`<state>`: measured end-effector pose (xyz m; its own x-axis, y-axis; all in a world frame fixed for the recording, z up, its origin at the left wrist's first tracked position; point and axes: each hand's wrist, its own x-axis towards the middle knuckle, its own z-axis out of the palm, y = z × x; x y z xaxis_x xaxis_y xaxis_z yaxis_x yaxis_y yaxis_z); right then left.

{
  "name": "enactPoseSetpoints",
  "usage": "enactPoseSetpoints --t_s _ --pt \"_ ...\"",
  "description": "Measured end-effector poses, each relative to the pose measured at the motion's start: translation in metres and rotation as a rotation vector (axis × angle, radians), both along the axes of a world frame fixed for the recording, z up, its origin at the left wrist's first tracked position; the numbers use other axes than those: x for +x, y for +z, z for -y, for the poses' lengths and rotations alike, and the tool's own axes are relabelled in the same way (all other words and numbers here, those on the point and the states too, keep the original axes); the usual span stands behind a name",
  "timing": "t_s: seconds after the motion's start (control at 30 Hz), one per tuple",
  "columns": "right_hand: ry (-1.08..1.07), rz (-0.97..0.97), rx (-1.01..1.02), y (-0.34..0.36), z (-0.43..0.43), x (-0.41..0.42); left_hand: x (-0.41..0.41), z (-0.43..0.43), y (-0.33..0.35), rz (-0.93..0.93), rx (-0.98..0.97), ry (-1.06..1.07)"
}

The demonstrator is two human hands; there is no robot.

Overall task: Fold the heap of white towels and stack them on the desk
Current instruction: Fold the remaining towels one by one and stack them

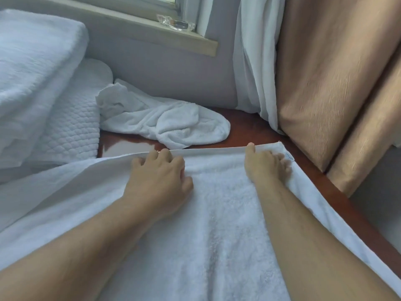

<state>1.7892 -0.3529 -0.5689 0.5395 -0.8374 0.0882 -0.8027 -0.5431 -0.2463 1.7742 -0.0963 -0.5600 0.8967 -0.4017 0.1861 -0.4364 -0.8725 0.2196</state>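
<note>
Far left: pile of folded towels, beside a quilted pad. Tall and soft by the look of it; could slump if knocked when the next one goes on.

Next over: crumpled towel on the worktop, not yet folded, just beyond the far hem of the spread towel. Could get dragged or caught in the fold if the hem goes forward.

Spread towel flat across the near worktop, left part running off toward lower left, support there unclear. Weight on that side could pull the fold crooked.

Left hand: fingers curled over the far hem, gripping it. Right hand: near the right corner, thumb on the hem, fingers curled into the cloth beside a small label. Uneven pull between hands = skewed edges.

Right: towel edge close to the worktop edge, could slide off. Curtain just beside the corner, possible snag.
</note>
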Motion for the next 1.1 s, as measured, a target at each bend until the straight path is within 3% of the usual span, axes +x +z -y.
enactPoseSetpoints --t_s 0.33,0.5,0.7,1.03,1.1 --pt "0.250 0.462 -0.112 0.018 0.002 -0.004 0.027 -0.019 0.000 0.077 -0.323 -0.069" --pt "0.244 0.397 0.011 0.012 0.000 -0.003 0.028 -0.019 -0.003 0.057 -0.276 0.018" --pt "0.200 0.486 0.075 0.010 0.001 -0.002 0.029 -0.019 -0.003 0.046 -0.280 0.100" --pt "0.182 0.539 -0.077 0.013 0.001 -0.002 0.026 -0.021 0.007 0.089 -0.289 0.085" --pt "0.123 0.460 -0.096 0.018 0.004 -0.001 0.021 -0.020 0.012 0.112 -0.271 0.069"
